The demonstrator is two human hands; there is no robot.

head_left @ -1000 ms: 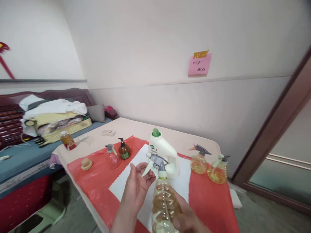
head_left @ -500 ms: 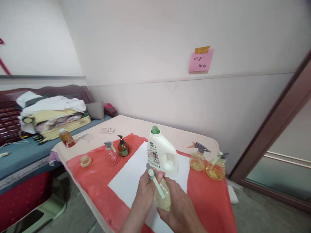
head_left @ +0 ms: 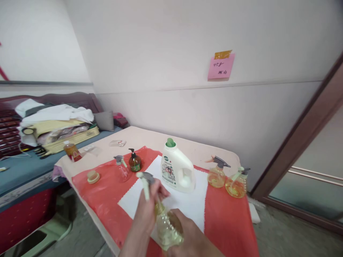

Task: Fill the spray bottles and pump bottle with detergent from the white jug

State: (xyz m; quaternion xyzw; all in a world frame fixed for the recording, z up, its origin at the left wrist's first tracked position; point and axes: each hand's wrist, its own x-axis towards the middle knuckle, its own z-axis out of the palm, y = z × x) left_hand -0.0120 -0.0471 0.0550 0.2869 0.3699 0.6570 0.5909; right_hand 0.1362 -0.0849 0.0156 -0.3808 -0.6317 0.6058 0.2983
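My left hand [head_left: 150,200] is closed round a grey and pale green spray head [head_left: 147,180]. Just below it, my right hand [head_left: 189,230] grips a clear bottle [head_left: 167,228] with yellowish liquid. The head sits above the bottle's neck with what looks like a pale tube between them; motion blur hides the details. Behind my hands a large white detergent jug [head_left: 175,173] stands uncapped on a white cloth [head_left: 187,201], its green spout [head_left: 170,142] showing in the mouth.
Two spray bottles [head_left: 216,176] with yellow liquid stand on the right of the red cover [head_left: 225,225]. To the left are a clear spray bottle [head_left: 122,171], a brown pump bottle [head_left: 135,163] and a pale cap [head_left: 93,177]. An amber bottle [head_left: 72,152] stands at the table's left edge.
My left hand has tilted the spray head up and to the left, away from the bottle's neck. The bottle in my right hand has moved slightly left and lower. The jug stays put.
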